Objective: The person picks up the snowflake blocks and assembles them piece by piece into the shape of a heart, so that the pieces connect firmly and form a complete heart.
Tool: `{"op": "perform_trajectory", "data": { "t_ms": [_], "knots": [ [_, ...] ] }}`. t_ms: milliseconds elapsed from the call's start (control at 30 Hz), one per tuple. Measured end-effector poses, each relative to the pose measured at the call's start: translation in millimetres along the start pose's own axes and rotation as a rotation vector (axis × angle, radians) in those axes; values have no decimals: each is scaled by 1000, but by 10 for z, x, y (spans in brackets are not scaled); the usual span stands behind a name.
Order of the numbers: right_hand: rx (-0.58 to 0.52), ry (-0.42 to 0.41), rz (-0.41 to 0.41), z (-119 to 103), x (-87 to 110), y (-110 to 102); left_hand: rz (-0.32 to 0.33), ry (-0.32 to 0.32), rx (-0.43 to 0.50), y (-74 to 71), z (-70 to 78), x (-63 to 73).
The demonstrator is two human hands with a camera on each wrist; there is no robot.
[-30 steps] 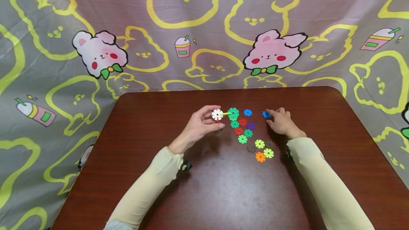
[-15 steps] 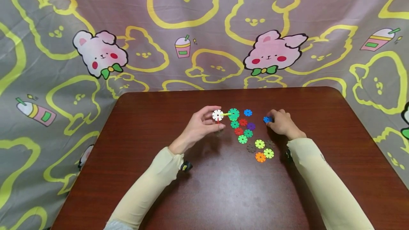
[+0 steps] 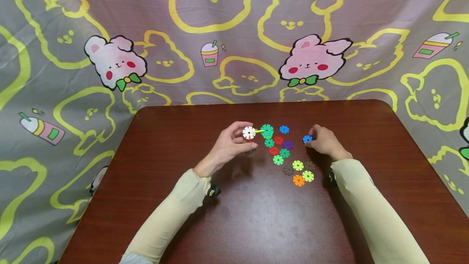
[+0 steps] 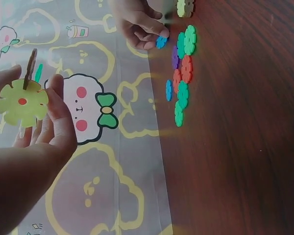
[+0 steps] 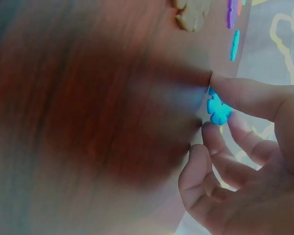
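My left hand holds, between thumb and fingers, a joined piece of slotted snowflake discs. In the head view it has a white disc, a yellow one edge-on, a larger green disc and a red one edge-on below. A yellow disc faces the left wrist camera, with a dark disc standing in its slot. Over on the right, my right hand pinches a small blue disc, tilted up with its face showing. In the right wrist view, thumb and fingertips meet this blue disc close over the table.
Loose discs lie flat between the hands: a blue one, a purple one, several red and green ones. Nearer me are dark, yellow and orange discs. The brown table ends at a patterned curtain behind.
My right hand has drawn the blue disc slightly towards me and tilted its face up. My left hand with the joined discs has hardly moved.
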State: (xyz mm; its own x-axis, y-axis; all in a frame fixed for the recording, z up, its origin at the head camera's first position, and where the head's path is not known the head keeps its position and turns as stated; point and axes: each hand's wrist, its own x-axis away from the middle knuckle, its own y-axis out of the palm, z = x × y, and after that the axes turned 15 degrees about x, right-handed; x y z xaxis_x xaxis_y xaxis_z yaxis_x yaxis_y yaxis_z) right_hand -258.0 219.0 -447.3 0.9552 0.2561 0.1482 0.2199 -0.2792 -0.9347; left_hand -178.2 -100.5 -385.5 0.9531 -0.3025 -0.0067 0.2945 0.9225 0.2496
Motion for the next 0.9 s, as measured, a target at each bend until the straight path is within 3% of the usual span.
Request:
{"op": "perform_trajectory", "data": {
  "t_ms": [667, 900],
  "knots": [
    [-44, -63, 42, -72, 119, 29, 15, -16, -17, 21, 21, 1],
    [-72, -78, 99, -121, 133, 21, 18, -8, -4, 24, 16, -6]
  ]
}}
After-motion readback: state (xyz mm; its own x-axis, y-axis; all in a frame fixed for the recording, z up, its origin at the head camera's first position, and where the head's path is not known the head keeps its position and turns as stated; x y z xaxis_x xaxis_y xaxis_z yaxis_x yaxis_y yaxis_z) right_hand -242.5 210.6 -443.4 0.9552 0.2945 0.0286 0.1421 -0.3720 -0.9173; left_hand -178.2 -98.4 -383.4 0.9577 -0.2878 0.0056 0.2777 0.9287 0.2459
